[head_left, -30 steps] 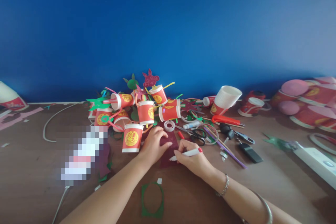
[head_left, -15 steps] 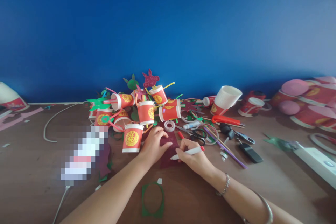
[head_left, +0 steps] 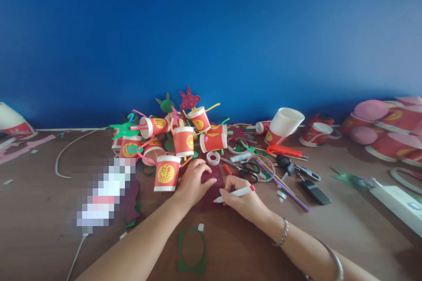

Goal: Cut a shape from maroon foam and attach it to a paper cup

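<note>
In the head view I see a matte brown tabletop (head_left: 151, 246) running back to a plain deep-blue wall (head_left: 211, 44), paler toward the right. Flat on the tabletop, in front of a cluster of red-and-white paper cups (head_left: 166, 173), lies a dark maroon sheet of paper (head_left: 208, 199). My left hand (head_left: 194, 184) rests on it, fingers loosely curled, thumb apart. My right hand (head_left: 242, 197) pinches a white marker with a red end (head_left: 239, 192), its tip at the sheet; I can't tell whether it touches. A green paper square frame with a round hole (head_left: 203, 252) lies nearer me.
</note>
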`<state>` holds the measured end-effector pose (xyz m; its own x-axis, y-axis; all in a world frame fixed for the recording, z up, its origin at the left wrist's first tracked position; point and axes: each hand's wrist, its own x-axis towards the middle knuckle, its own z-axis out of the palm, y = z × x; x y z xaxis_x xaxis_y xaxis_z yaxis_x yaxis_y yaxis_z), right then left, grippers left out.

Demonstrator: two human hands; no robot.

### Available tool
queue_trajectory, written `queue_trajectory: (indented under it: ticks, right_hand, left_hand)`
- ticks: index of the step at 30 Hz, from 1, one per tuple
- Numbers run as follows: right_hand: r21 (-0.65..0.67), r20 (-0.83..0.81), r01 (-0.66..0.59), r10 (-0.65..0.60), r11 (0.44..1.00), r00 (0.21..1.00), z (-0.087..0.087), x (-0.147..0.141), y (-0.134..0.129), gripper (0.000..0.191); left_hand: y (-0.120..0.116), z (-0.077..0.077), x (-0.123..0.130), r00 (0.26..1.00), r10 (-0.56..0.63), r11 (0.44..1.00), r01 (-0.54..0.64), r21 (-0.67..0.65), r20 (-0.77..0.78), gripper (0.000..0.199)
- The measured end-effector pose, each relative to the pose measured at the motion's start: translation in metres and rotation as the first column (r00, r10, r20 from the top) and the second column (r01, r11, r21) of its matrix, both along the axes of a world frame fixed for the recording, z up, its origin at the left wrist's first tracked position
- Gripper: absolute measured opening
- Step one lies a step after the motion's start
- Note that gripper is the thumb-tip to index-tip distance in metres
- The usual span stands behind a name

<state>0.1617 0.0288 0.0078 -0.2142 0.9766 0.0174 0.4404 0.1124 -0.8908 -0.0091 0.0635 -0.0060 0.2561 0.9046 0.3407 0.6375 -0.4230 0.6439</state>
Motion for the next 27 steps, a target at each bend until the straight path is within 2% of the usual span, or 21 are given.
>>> queue_trajectory:
  ticks: [13,27]
  right_hand:
    - [0.006,0.051,-0.013,0.012,1.000,0.999,0.0000,0.0000,0.0001,0.022]
    - [0.017,0.036,0.015,-0.016,1.000,0.999,-0.0017,0.0004,0.0003,0.021]
  left_hand:
    - [0.0000,-0.0001,0.0001,1.000,-0.003,1.000,0.003,0.030,0.019,0.013]
    - [-0.0001,-0.0014,-0.0004,1.000,0.001,1.000,-0.001,0.024,0.018,0.013]
